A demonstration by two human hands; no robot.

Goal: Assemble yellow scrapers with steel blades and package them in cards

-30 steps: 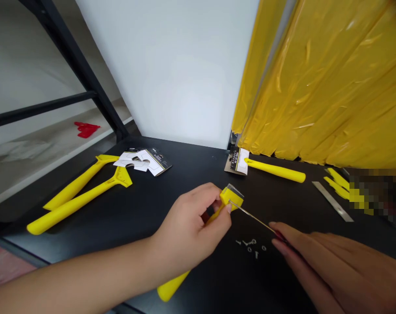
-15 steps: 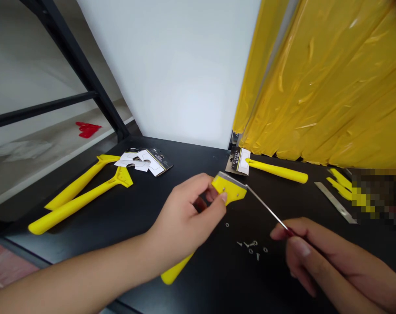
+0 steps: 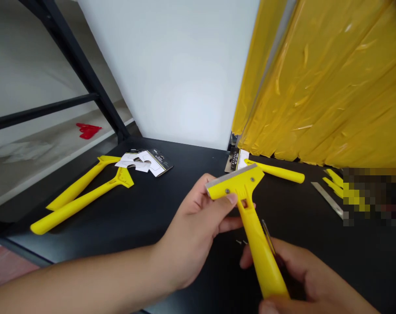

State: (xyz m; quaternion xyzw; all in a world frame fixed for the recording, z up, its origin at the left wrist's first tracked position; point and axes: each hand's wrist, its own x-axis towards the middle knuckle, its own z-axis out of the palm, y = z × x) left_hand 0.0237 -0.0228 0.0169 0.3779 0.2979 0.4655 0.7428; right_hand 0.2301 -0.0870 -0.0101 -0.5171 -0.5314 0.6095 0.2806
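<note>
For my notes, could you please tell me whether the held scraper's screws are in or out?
In: two screws show their heads in the yellow scraper, below the blade. Their tightness cannot be told.

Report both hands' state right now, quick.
Left hand: closed, pinching the yellow scraper at its head.
Right hand: closed around the scraper's lower handle, with a screwdriver tucked alongside, its grip hidden.
</note>
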